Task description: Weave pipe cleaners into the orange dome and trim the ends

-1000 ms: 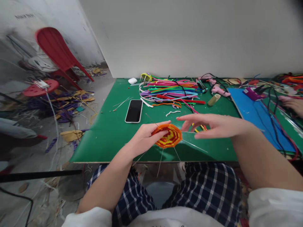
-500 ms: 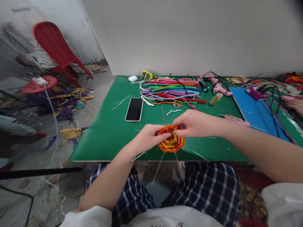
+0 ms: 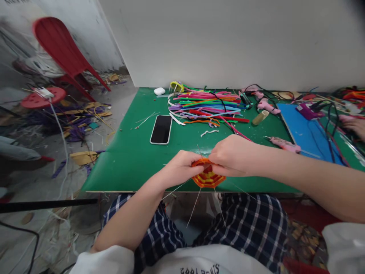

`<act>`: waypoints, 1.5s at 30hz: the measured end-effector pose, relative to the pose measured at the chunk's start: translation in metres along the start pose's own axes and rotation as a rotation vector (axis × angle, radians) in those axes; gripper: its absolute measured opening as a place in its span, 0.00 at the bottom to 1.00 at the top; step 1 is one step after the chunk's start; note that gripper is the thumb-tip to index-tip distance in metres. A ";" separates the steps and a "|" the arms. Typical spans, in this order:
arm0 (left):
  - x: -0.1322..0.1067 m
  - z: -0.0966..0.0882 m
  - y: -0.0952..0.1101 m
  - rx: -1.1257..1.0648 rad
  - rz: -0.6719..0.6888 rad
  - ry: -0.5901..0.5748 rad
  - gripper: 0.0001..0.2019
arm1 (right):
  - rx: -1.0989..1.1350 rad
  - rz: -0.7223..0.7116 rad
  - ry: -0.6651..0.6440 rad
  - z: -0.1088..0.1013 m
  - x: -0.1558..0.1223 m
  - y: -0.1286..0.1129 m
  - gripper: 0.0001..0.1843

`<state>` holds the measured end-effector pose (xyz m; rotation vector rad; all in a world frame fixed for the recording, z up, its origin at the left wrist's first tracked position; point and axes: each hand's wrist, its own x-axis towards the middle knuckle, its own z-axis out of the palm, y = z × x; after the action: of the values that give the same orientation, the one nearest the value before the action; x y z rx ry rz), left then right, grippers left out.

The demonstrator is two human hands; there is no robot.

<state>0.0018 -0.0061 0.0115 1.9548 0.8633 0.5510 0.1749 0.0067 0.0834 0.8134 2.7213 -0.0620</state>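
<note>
Orange-yellow woven disc [image 3: 208, 177] sits between both hands at the green table [image 3: 128, 160] edge. Left hand [image 3: 181, 167] pinches its left rim. Right hand [image 3: 232, 154] pinches the top.

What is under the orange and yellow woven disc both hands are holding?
Beneath the woven disc, the green table's front edge and thin wire spokes fanning down over plaid trousers. The left hand and right hand cover its top half.
</note>
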 end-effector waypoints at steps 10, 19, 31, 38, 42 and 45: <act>0.000 -0.003 0.006 0.042 0.037 -0.045 0.11 | 0.156 -0.033 0.024 0.007 -0.006 0.010 0.15; -0.008 -0.049 -0.030 -0.843 0.014 -0.105 0.26 | 0.940 0.268 0.242 0.020 -0.010 0.032 0.17; 0.007 -0.008 -0.014 -0.599 -0.193 0.079 0.13 | 0.464 0.297 0.506 0.034 0.001 0.008 0.17; 0.004 -0.007 -0.013 -0.626 -0.212 0.030 0.10 | 0.577 0.287 0.717 0.050 0.010 0.000 0.09; 0.005 -0.007 -0.014 -0.617 -0.209 0.019 0.09 | 0.618 0.283 0.769 0.054 0.013 -0.001 0.07; 0.006 -0.007 -0.015 -0.620 -0.228 0.040 0.08 | 0.639 0.270 0.783 0.055 0.014 -0.002 0.07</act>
<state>-0.0039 0.0073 0.0022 1.2710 0.8060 0.6330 0.1779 0.0056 0.0271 1.6671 3.3007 -0.7221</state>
